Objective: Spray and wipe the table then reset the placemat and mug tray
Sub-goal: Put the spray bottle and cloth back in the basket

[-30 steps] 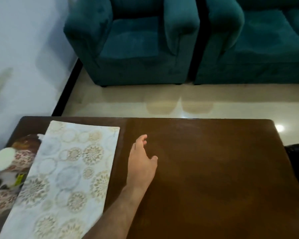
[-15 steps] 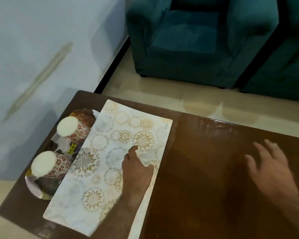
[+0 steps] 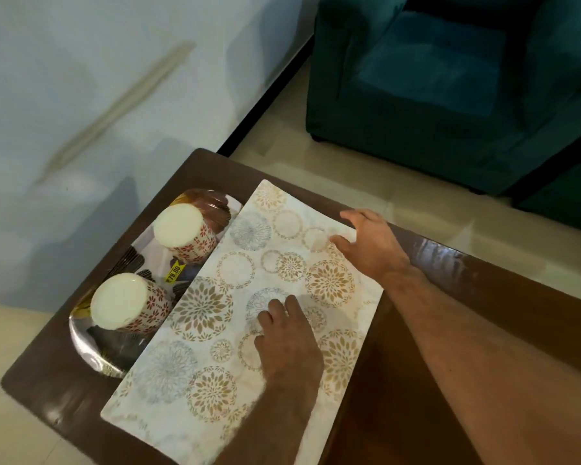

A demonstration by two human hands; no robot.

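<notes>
A pale placemat (image 3: pixel 215 317) with gold and blue floral rings lies on the left part of the dark brown table (image 3: pixel 483 297). Its left edge overlaps a shiny round tray (image 3: pixel 91 337). Two floral mugs stand upside down on that tray, one farther (image 3: pixel 185 234) and one nearer (image 3: pixel 128 303). My left hand (image 3: pixel 287 344) rests flat on the middle of the placemat with fingers spread. My right hand (image 3: pixel 366 243) lies on the placemat's far right corner at the table's far edge; fingers bent over the corner, though a grip is unclear.
A white wall (image 3: pixel 81 95) runs close along the table's left side. Teal armchairs (image 3: pixel 450 88) stand beyond the table across a strip of beige floor (image 3: pixel 316 156). A yellow price sticker (image 3: pixel 174 272) sits on the tray between the mugs.
My right hand moved left from the bare table onto the placemat's far corner. My left hand stayed on the placemat. The view swung left and down, showing more of the tray.
</notes>
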